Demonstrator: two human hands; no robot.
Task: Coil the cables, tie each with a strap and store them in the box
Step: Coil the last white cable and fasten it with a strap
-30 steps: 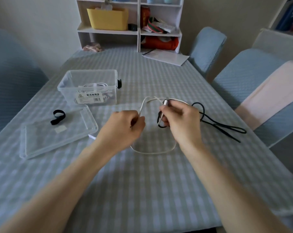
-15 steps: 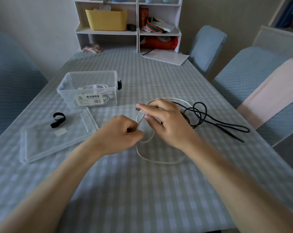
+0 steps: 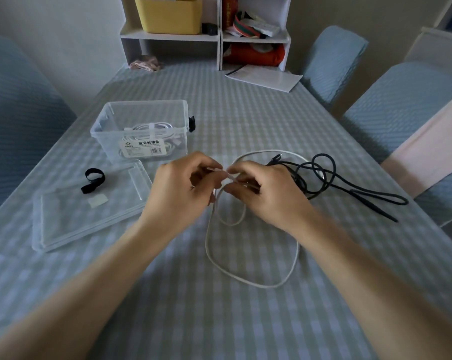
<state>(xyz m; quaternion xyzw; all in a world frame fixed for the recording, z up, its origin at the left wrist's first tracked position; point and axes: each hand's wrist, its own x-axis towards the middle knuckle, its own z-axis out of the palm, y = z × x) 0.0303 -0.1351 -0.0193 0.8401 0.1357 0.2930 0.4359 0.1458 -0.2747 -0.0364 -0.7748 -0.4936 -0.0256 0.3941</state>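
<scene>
White cable coiling in progress; one cable stored.

The white cable [image 3: 250, 255] lies in loose loops on the table [image 3: 219, 320], pinched by left hand [image 3: 179, 193] and right hand [image 3: 266, 193]. Box [image 3: 141, 128] holds one tied coil. Black cable [image 3: 336, 183] and strap [image 3: 93, 179] remain untouched.

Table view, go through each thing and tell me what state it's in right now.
White cable: partly looped, pinched by both hands.
Left hand: gripping the white cable.
Right hand: gripping the white cable.
Black cable: loose, untied.
Box: open, holding a tied white cable.
Lid: off, flat.
Black strap: unused, on the lid.
</scene>
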